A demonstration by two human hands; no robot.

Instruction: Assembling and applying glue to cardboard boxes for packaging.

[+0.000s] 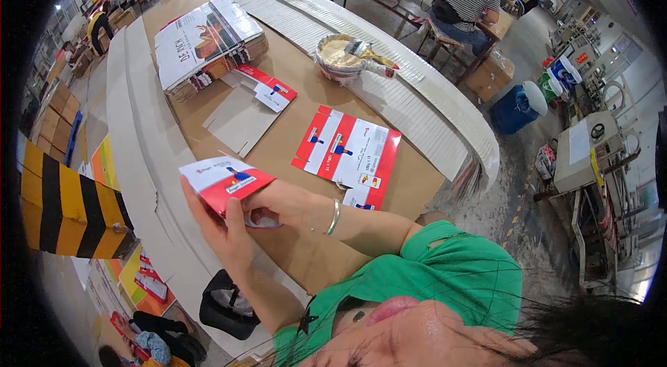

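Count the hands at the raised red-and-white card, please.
2: the left hand holds the card; the right hand is at the card's right side, partly hidden. No other hand shows there.

Glossy, smooth paperboard carton [224, 174]; matt brown cardboard sheet [420, 178]; shiny metal bangle [334, 217].

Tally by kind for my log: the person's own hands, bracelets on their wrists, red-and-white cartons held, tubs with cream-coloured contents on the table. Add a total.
Own hands (left hand, right hand): 2
Silver bracelet: 1
Held red-and-white carton: 1
Tub with cream-coloured contents: 1
Total: 5
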